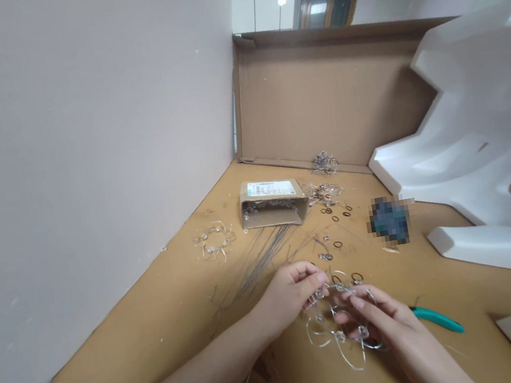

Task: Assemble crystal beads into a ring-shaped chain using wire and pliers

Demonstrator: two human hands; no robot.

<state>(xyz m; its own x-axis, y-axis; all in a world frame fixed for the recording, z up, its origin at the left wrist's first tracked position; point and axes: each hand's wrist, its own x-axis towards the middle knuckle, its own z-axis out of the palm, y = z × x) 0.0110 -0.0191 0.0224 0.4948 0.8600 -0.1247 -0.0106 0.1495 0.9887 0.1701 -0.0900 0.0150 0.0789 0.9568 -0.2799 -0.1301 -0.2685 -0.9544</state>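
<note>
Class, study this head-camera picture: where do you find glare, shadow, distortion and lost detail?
Head view: white glare on the tiles; soft shadow on the tabletop below left hand and right hand; white pieces seemingly stretched rightward; a dark patch pixelated beyond recognition; wire ring slightly soft.

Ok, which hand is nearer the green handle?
Right. The right hand is just left of the green handle; the left hand is farther left, across the wire ring.

Looped silvery wire ring (340, 336) with clear beads, loose curling ends, raised between both hands (337, 289)
</note>
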